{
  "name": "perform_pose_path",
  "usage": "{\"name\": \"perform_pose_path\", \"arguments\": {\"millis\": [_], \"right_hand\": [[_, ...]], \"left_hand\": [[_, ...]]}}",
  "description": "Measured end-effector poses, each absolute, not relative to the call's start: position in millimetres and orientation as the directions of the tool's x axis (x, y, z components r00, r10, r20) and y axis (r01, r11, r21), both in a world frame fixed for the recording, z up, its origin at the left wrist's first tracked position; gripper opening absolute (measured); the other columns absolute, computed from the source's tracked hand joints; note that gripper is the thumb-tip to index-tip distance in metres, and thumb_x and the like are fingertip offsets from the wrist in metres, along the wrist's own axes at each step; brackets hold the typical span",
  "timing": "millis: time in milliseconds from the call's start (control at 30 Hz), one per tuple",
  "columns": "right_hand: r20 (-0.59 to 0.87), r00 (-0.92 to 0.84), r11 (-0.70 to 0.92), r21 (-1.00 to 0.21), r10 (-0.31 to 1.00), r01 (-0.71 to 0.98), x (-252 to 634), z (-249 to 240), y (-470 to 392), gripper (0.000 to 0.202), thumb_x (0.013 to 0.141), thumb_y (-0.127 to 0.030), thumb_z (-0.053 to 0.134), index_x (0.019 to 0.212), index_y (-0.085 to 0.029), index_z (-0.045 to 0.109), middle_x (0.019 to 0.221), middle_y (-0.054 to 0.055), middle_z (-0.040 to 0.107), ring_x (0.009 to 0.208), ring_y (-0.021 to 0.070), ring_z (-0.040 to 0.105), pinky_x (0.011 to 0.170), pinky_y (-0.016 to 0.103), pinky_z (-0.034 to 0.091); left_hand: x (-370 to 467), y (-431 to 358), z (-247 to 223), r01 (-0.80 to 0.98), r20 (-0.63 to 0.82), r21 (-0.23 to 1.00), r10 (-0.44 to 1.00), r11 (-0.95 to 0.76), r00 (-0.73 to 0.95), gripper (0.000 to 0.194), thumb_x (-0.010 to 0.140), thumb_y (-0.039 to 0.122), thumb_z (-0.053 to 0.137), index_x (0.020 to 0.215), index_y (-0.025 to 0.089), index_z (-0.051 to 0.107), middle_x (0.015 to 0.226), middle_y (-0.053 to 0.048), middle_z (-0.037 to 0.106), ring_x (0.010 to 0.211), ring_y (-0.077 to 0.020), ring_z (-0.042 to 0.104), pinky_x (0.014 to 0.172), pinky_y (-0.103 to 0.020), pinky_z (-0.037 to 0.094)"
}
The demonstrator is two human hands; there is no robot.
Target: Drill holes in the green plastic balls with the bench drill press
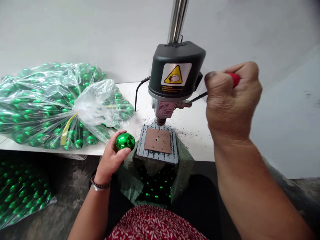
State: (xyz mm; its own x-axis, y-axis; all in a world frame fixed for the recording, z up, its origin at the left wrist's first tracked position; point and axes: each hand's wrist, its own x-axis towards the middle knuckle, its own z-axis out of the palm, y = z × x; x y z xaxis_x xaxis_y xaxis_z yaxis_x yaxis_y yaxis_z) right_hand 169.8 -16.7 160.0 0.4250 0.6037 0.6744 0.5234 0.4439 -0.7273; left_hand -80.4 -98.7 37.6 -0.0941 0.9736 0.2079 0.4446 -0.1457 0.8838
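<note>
A shiny green ball [125, 141] rests in my left hand [113, 156], with fingers and thumb closed around its left side, just left of the drill press base [157, 158]. My right hand [231, 100] is wrapped round the red knob [235, 80] of the drill press lever [198, 97]. The dark drill press head [178, 71] carries a yellow warning sign. Below its chuck [160, 122], a thin bit points down over a brown square board [157, 140] that has a small hole. Dark shavings lie on the board and base.
A large clear bag of green balls [45, 110] sits tied on the white table [200, 146] at left. Another bag of green balls [23, 190] lies below. A green sack [130, 186] hangs open under the base, with green balls inside. A black cable [138, 88] runs behind.
</note>
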Motion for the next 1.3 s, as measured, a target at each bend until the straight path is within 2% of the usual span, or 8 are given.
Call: {"name": "perform_pose_path", "arguments": {"millis": [100, 233, 367, 633, 833, 1100, 1200, 1300], "right_hand": [[0.719, 0.380, 0.507, -0.686, 0.582, 0.521, 171.4, 155.8, -16.0, 0.025, 0.088, -0.027, 0.058, 0.075, -0.016, 0.039, 0.066, -0.008, 0.036, 0.062, 0.0003, 0.031, 0.061, 0.017, 0.031], [0.735, 0.355, 0.517, -0.666, 0.577, 0.537, 174.2, 151.0, -14.0, 0.029, 0.091, -0.038, 0.054, 0.079, -0.016, 0.040, 0.069, -0.007, 0.037, 0.065, 0.0003, 0.034, 0.067, 0.017, 0.036], [0.755, 0.362, 0.519, -0.644, 0.546, 0.562, 173.4, 152.2, -13.6, 0.027, 0.090, -0.033, 0.056, 0.076, -0.015, 0.040, 0.067, -0.008, 0.037, 0.063, -0.0014, 0.034, 0.063, 0.015, 0.034], [0.723, 0.377, 0.528, -0.685, 0.579, 0.502, 170.8, 156.2, -15.4, 0.029, 0.090, -0.032, 0.057, 0.077, -0.016, 0.038, 0.065, -0.008, 0.029, 0.058, -0.0031, 0.031, 0.057, 0.010, 0.031], [0.705, 0.367, 0.504, -0.698, 0.607, 0.509, 171.0, 157.8, -16.8, 0.024, 0.090, -0.028, 0.056, 0.079, -0.016, 0.039, 0.067, -0.008, 0.032, 0.060, -0.0022, 0.034, 0.062, 0.012, 0.036], [0.639, 0.388, 0.432, -0.752, 0.664, 0.498, 169.8, 162.7, -20.9, 0.024, 0.089, -0.026, 0.058, 0.079, -0.017, 0.039, 0.067, -0.008, 0.031, 0.061, -0.0013, 0.034, 0.064, 0.013, 0.037], [0.649, 0.385, 0.474, -0.752, 0.657, 0.459, 169.5, 162.7, -21.4, 0.023, 0.088, -0.024, 0.058, 0.077, -0.017, 0.039, 0.066, -0.008, 0.033, 0.061, -0.0010, 0.035, 0.065, 0.014, 0.039], [0.673, 0.385, 0.523, -0.736, 0.632, 0.429, 170.2, 161.0, -21.0, 0.024, 0.086, -0.023, 0.059, 0.075, -0.017, 0.039, 0.064, -0.008, 0.032, 0.058, -0.0017, 0.034, 0.061, 0.012, 0.036]], "left_hand": [[-61.2, -103.5, 44.0, 0.375, 0.292, 0.892, 0.955, -0.253, -0.050, 0.063, 0.071, 0.041, 0.077, 0.127, 0.024, 0.054, 0.126, -0.008, 0.063, 0.111, -0.0236, 0.061, 0.098, -0.036, 0.051], [-36.2, -90.5, 27.6, 0.117, 0.071, 0.990, 0.990, -0.085, 0.125, 0.061, 0.077, 0.039, 0.073, 0.131, 0.021, 0.051, 0.109, -0.005, 0.066, 0.084, -0.0153, 0.064, 0.079, -0.029, 0.054], [-23.4, -62.6, 1.9, 0.056, -0.091, 0.995, 0.990, 0.085, 0.109, 0.058, 0.083, 0.040, 0.067, 0.132, 0.019, 0.045, 0.088, 0.001, 0.064, 0.066, -0.0104, 0.061, 0.066, -0.024, 0.050], [-16.7, -24.8, 5.1, 0.276, -0.226, 0.946, 0.959, 0.173, 0.173, 0.042, 0.086, 0.036, 0.061, 0.123, 0.018, 0.055, 0.101, -0.004, 0.063, 0.061, -0.0074, 0.063, 0.056, -0.020, 0.047], [-12.8, -17.4, 5.5, 0.296, -0.230, 0.942, 0.948, 0.159, 0.222, 0.040, 0.089, 0.034, 0.059, 0.125, 0.018, 0.053, 0.101, -0.006, 0.064, 0.063, -0.0089, 0.065, 0.049, -0.016, 0.046], [-1.7, -15.4, 11.3, 0.415, -0.244, 0.897, 0.952, 0.150, 0.184, 0.053, 0.085, 0.028, 0.063, 0.136, 0.019, 0.051, 0.086, -0.001, 0.065, 0.063, -0.0121, 0.065, 0.058, -0.024, 0.055], [0.0, -13.5, 12.9, 0.571, -0.134, 0.821, 0.968, -0.011, 0.213, 0.056, 0.081, 0.028, 0.069, 0.134, 0.018, 0.057, 0.097, -0.004, 0.070, 0.079, -0.0183, 0.069, 0.077, -0.033, 0.058], [1.5, -12.1, 13.2, 0.656, -0.030, 0.743, 0.973, -0.133, 0.231, 0.059, 0.078, 0.028, 0.073, 0.133, 0.016, 0.060, 0.119, -0.010, 0.070, 0.107, -0.0249, 0.067, 0.101, -0.039, 0.051]]}}
